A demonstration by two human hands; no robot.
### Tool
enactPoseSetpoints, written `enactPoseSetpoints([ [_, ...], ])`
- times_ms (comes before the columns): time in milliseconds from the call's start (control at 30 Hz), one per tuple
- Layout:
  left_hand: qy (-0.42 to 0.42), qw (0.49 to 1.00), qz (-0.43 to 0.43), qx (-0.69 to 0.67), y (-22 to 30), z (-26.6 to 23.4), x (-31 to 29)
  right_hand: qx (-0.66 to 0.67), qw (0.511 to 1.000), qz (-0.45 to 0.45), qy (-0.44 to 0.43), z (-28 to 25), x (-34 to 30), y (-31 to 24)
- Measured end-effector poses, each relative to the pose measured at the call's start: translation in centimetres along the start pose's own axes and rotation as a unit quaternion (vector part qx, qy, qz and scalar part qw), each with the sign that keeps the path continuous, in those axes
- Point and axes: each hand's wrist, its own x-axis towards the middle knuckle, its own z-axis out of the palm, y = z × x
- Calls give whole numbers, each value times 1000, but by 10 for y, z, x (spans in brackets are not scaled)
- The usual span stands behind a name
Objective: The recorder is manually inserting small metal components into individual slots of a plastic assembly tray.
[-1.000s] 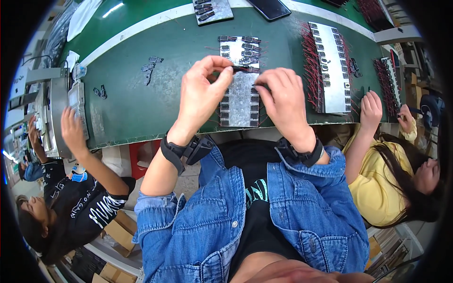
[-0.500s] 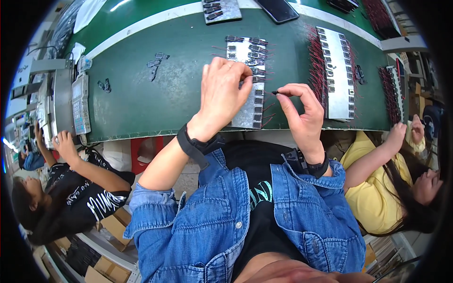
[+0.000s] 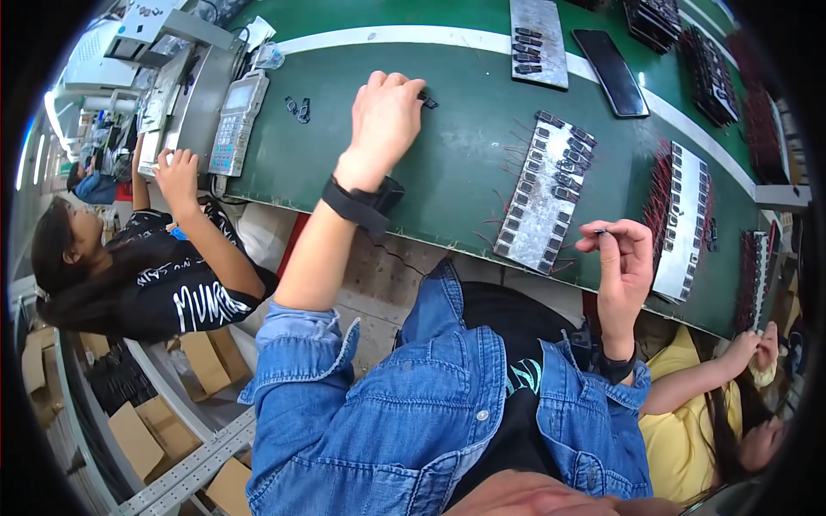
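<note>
My left hand is stretched over the bench with its fingers bent together, right beside a few small black parts. Its fingertips are mostly hidden, so what they grip cannot be made out. Near the bench's front edge my right hand pinches a small black piece between thumb and fingers. Between the hands lies a metal plate with small black rectangular components along both long edges and thin red wires sticking out. More black parts lie loosely across its upper right portion.
Another metal plate with red-wired components lies to the right. Farther back are a smaller plate and a black phone. Two loose black parts lie left, near a grey keypad device. Co-workers sit on both sides.
My left hand has left the wired plate and reached left to the loose black parts. The right hand still pinches its small black piece. The whole view has swung leftward.
</note>
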Motion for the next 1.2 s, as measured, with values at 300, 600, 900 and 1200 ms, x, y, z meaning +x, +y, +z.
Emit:
enactPoseSetpoints([
  [300, -95, 994, 0, -56, -4, -12, 14, -63, 998, 19, 7, 3, -2, -2],
  [600, -90, 932, -2, -352, 121, -40, -20, -250, 958, -135, -27, 22, 17, -10],
  [900, -236, 714, -179, -634, 139, -31, -36, -236, 970, -57, 17, 18, 23, 6],
  [1200, -230, 622, -259, -702, 143, -27, -42, -186, 983, -3, -1, 15, 20, 14],
])
